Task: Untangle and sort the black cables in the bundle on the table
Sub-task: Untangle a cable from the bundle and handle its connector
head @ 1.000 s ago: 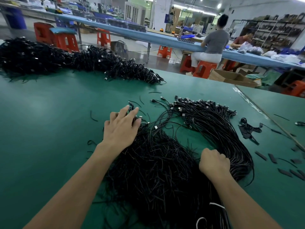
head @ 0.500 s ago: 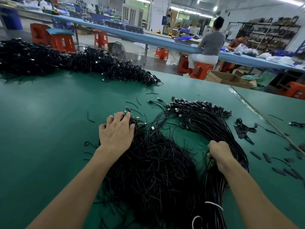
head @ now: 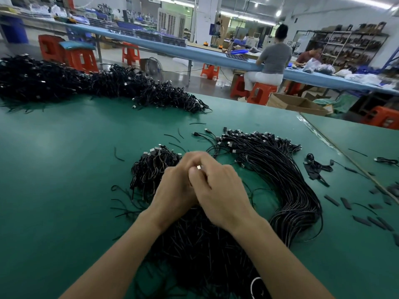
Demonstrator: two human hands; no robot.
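Observation:
A tangled bundle of black cables [head: 194,244] lies on the green table [head: 54,180] in front of me, with a knot of plug ends at its far left [head: 151,165]. To its right a combed sheaf of black cables [head: 287,180] curves away, its plugs lined up at the far end. Both hands meet over the bundle's middle. My right hand [head: 218,190] pinches a metal cable plug [head: 198,167] between its fingertips. My left hand [head: 177,186] is curled against it, its fingers around the same cable end; what lies under them is hidden.
A long heap of black cables [head: 97,87] runs along the table's far left edge. Short black sleeves and scraps [head: 345,203] are scattered at right, beside a small coiled cable [head: 315,167]. A table seam [head: 345,156] runs diagonally on the right. People sit at a blue bench behind.
My right hand left the sheaf at right and moved left to the middle. My left hand drew back from the plug ends, and both now hold one cable end together.

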